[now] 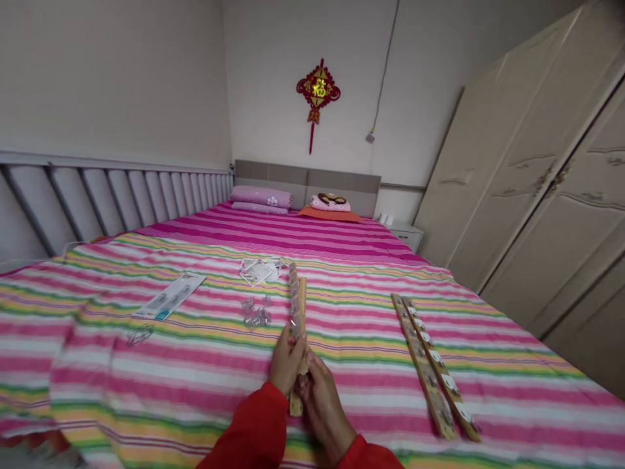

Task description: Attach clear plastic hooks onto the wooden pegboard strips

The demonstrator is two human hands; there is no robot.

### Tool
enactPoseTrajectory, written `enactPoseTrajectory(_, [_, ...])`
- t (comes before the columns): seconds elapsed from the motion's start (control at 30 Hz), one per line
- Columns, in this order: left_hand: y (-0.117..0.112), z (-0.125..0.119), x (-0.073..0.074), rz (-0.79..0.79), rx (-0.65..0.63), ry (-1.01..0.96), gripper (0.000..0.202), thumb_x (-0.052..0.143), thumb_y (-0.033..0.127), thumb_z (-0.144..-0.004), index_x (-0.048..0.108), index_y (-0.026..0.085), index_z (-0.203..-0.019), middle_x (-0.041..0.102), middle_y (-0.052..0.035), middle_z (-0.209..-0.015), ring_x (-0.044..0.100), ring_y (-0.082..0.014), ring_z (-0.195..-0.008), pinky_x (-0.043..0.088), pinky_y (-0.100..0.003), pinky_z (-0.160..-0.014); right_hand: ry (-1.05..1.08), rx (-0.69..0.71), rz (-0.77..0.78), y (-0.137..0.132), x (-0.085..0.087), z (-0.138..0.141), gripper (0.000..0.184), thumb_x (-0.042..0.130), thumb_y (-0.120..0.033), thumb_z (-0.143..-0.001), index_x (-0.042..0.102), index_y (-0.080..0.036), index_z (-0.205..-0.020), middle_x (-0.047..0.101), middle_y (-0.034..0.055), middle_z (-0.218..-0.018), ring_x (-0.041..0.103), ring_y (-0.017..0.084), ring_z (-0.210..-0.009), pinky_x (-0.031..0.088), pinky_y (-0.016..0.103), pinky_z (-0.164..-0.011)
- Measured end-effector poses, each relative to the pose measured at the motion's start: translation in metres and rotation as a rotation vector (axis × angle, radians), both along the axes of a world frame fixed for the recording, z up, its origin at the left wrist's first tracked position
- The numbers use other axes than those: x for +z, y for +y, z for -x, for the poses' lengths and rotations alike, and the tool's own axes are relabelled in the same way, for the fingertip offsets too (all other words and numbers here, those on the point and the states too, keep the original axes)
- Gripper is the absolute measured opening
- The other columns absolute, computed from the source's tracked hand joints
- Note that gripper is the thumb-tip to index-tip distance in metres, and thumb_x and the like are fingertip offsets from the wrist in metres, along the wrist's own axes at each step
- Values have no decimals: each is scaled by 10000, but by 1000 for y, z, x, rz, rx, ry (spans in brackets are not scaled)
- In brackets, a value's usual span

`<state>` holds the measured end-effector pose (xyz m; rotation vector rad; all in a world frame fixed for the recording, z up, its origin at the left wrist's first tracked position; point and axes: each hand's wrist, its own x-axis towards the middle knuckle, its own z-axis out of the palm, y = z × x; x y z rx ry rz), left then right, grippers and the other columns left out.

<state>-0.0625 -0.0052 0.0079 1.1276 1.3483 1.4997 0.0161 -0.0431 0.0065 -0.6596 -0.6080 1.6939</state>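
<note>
Two narrow wooden strips lie close together in front of me on the bed. The left wooden strip [294, 296] carries a row of small clear plastic pieces, and the right wooden strip [303, 293] looks plainer. My left hand [284, 365] is closed at the left strip, thumb and fingers bent around its edge; any small piece under the fingertips is hidden. From the right, my right hand [322, 394] wraps around the near part of the strips. Just left of them lie several loose clear plastic pieces [256, 317].
Two more wooden strips [422, 365] with small items in rows lie to the right. Small cards [260, 271], a flat package [170, 296] and a thin clear tangle [140, 335] are on the striped sheet [195, 391]. A wardrobe [527, 163] stands at right, a bed rail [112, 195] at left.
</note>
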Motion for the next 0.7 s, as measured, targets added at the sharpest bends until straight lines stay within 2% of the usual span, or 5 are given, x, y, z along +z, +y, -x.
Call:
enactPoseTrajectory(0.23, [40, 35, -13, -4, 82, -2, 469, 559, 538, -732, 627, 154, -992, 652, -29, -745, 612, -158, -683, 479, -268, -633, -184, 23, 3, 5, -7, 10, 378, 686, -521, -694, 521, -182, -671, 448, -76, -456, 291, 52, -367, 211, 188, -375])
enactPoseTrajectory(0.4, [66, 50, -13, 2, 145, 38, 409, 545, 556, -725, 627, 157, -755, 577, 8, -570, 554, -130, -534, 452, -248, -540, -269, 6, -31, 9, -5, 8, 411, 701, -547, -673, 543, -168, -700, 513, -56, -497, 319, 46, -379, 223, 184, -384])
enactPoseTrajectory(0.53, [82, 56, -6, 14, 173, 68, 380, 536, 498, -756, 637, 156, -888, 581, 20, -567, 539, -127, -498, 441, -245, -499, -302, -7, -73, 16, -6, 4, 427, 693, -562, -689, 545, -162, -686, 522, -52, -507, 339, 42, -392, 236, 178, -402])
enactPoseTrajectory(0.6, [88, 59, -4, 2, 177, 87, 365, 535, 450, -771, 636, 160, -968, 651, -20, -702, 599, -149, -604, 477, -265, -557, -310, -14, -87, 18, -11, 1, 433, 683, -568, -703, 540, -160, -672, 526, -49, -516, 340, 40, -395, 238, 177, -405])
enactPoseTrajectory(0.7, [94, 63, -2, -117, 225, 256, 317, 535, 376, -788, 657, 157, -982, 677, -92, -957, 624, -203, -920, 493, -343, -829, -325, -23, -101, 20, -18, -3, 433, 682, -572, -707, 563, -155, -707, 534, -45, -530, 341, 41, -398, 238, 178, -401])
